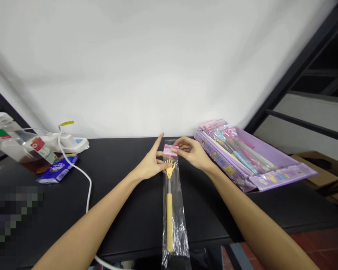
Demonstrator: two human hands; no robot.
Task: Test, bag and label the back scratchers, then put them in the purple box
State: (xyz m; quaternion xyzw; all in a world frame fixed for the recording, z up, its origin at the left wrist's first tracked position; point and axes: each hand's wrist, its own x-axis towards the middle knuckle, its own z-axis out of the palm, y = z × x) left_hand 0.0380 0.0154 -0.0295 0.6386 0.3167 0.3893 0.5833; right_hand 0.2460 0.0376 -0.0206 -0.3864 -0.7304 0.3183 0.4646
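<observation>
Two bare hands, fingers pinching narrowly on the pink card atop a clear plastic bag around a yellow back scratcher.

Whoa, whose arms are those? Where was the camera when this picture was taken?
Those are a person's own arms! The camera sits on their head, so this one picture shows what they see looking down. Their left hand and right hand pinch the top of a clear plastic bag, where a pink card sits. Inside the bag is a yellow back scratcher shaped like a tiny hand. On the black table are a purple tray of pens, a blue packet, and a white power strip.
</observation>
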